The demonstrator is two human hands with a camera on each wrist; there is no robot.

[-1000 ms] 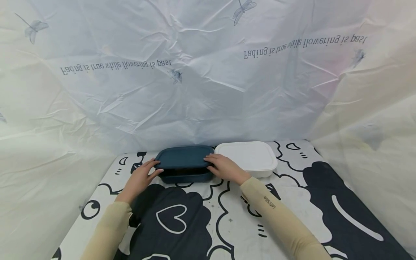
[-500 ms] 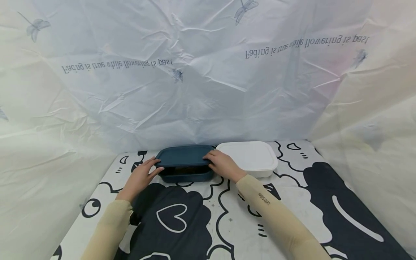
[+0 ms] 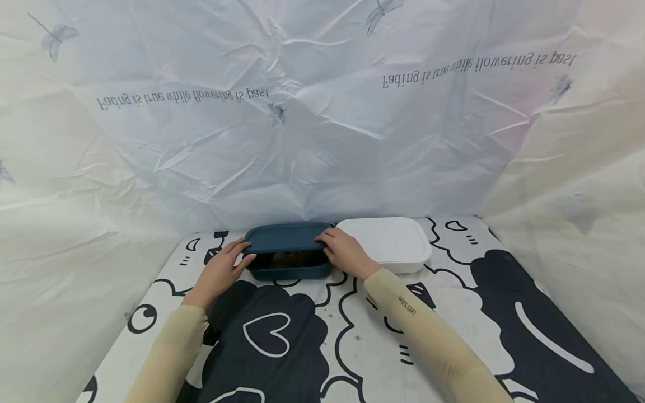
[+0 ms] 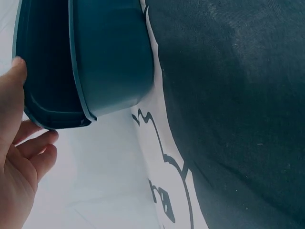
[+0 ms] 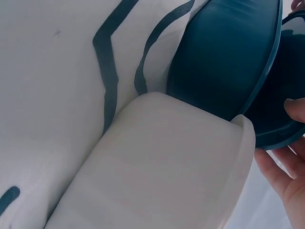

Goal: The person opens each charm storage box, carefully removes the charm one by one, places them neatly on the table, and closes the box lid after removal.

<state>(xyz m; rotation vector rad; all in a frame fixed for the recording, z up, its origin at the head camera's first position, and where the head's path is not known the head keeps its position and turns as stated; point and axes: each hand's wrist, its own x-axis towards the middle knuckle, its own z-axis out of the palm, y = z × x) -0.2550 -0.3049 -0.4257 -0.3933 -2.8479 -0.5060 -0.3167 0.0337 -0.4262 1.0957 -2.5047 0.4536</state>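
A dark blue box [image 3: 289, 273] with a matching lid [image 3: 287, 237] stands at the far side of the table. The lid's front edge is raised, leaving a dark gap, and something brownish shows inside. My left hand [image 3: 219, 274] pinches the lid's left end, thumb at the near edge and fingers around the end. At the opposite end, my right hand [image 3: 347, 252] grips the lid the same way. In the left wrist view, that thumb lies on the lid's rim beside the box wall [image 4: 112, 52]. The right wrist view shows the right fingers [image 5: 271, 171] under the lid's corner.
A white lidded box [image 3: 388, 240] stands right beside the blue one, close to my right hand. Black-and-white patterned cloth [image 3: 373, 358] covers the table. A pale printed sheet [image 3: 322, 168] hangs behind the boxes, with cream sheeting along both sides.
The lid's front edge has risen, so the gap above the blue box is wider and more of its inside shows. Both hands have moved slightly upward with the lid.
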